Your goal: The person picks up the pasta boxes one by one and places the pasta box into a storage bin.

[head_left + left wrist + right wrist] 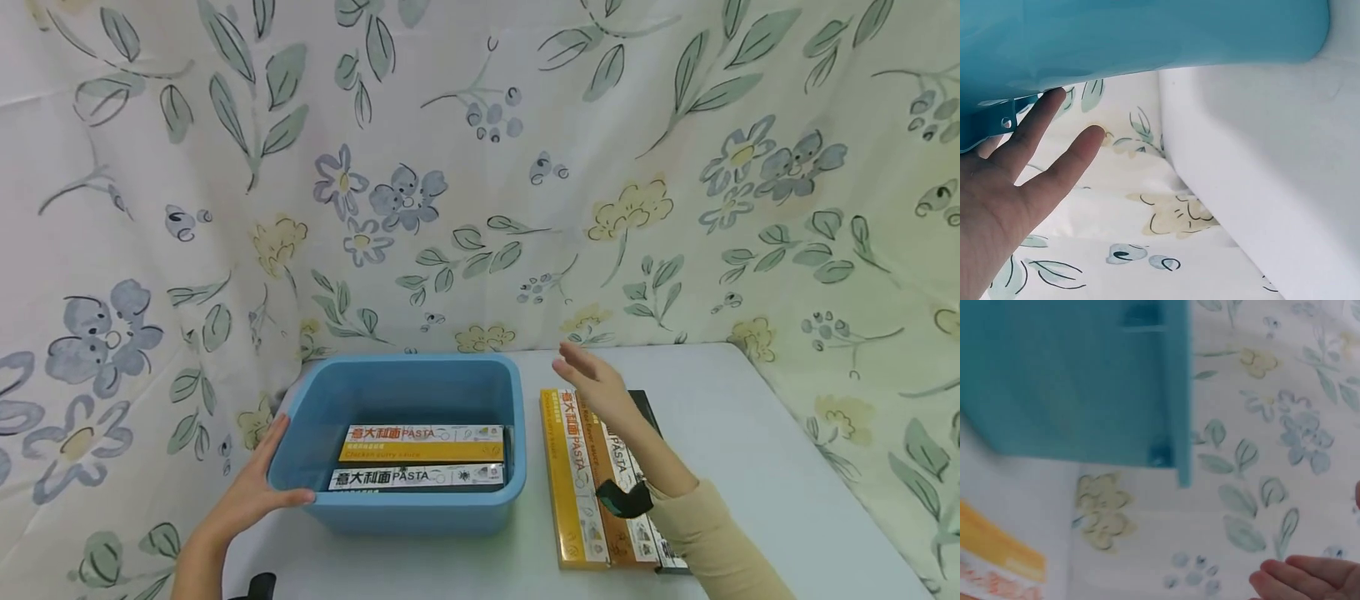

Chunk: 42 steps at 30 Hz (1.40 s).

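A blue plastic bin [405,518] stands on the table with pasta boxes [422,444] lying inside, a yellow-and-white one and a white-and-black one on view. My left hand [251,492] is at the bin's left front corner, thumb at the front rim and fingers straight along the outside. In the left wrist view, extended fingers [1038,122] of that hand reach up beside the bin wall. Right of the bin, my right hand [600,396] is raised above a row of pasta boxes [573,492] in yellow, orange-brown and black. Its fingers are extended, holding nothing.
The white table [780,467] extends right of the boxes to an angled edge. Behind and to the left hangs a floral curtain [480,208]. Dark bands are at both wrists, the right one [626,498] covering part of the boxes.
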Motion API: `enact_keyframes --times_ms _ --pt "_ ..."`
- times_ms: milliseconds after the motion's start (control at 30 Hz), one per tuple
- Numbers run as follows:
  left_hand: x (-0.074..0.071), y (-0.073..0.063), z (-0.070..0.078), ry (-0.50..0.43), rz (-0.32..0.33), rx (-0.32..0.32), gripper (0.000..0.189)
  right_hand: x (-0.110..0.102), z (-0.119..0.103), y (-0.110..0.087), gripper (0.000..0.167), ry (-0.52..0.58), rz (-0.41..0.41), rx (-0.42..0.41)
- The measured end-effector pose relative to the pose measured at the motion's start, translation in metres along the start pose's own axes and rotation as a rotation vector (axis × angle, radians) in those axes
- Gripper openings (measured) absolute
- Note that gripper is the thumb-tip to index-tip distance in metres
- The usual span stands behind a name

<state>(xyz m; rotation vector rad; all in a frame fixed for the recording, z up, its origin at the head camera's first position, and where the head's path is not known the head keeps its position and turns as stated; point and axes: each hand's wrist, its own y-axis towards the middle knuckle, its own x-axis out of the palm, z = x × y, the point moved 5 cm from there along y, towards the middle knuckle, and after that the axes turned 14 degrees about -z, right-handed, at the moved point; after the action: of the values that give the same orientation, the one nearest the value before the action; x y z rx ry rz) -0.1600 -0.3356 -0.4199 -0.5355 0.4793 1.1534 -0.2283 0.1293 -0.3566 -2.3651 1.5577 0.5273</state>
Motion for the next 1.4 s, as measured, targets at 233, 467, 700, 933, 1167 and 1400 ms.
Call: enact_keyframes --times_ms 233,467,700,933,1167,1400 --pt "-0.001 0.003 0.003 -0.014 -0.005 0.031 0.119 -0.01 0.051 -0.052 0.067 0.107 0.108 0.115" --pt "-0.001 0.006 0.004 -0.008 0.0 0.022 0.119 -0.011 0.102 -0.091 0.075 0.093 0.183 0.315" --pt "0.0 0.008 0.008 -0.015 -0.008 0.034 0.119 -0.001 0.164 -0.124 0.093 -0.172 0.073 0.534" --pt "-0.001 0.007 0.009 0.006 0.004 0.021 0.119 0.002 0.2 -0.141 0.115 -0.175 0.099 0.604" --pt "-0.001 0.006 0.005 -0.005 -0.006 0.001 0.118 0.001 0.211 -0.146 0.125 -0.16 0.139 0.624" --pt "0.0 0.002 0.001 0.01 0.001 -0.014 0.119 -0.009 0.215 -0.152 0.13 -0.217 0.192 0.644"
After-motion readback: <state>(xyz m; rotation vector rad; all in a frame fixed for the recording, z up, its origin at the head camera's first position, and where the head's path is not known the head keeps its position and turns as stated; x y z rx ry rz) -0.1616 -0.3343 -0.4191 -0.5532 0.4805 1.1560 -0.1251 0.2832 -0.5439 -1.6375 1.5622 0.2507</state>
